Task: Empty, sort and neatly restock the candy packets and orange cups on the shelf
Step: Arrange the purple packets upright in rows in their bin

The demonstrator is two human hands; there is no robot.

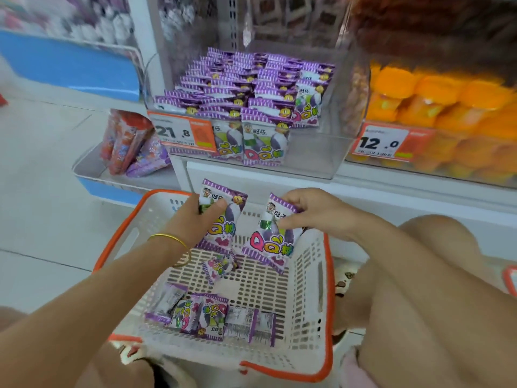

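Observation:
My left hand [200,217] grips a purple candy packet [223,219] above the white basket [313,275]. Beside it, my right hand [310,212] pinches a second purple packet [270,242] by its top. Several more purple packets [212,317] lie on the basket floor, one small one [219,266] near the middle. On the shelf, a clear bin [316,152] holds neat rows of purple packets [237,88]. The orange cups [436,105] fill the bin to the right.
Price tags read 21.8 [181,134] and 12.0 [389,142]. A low side tray [92,170] at the left holds red and purple packets [126,147]. My bare knee [436,247] is at the right. Another orange-rimmed basket edge [510,278] shows at far right.

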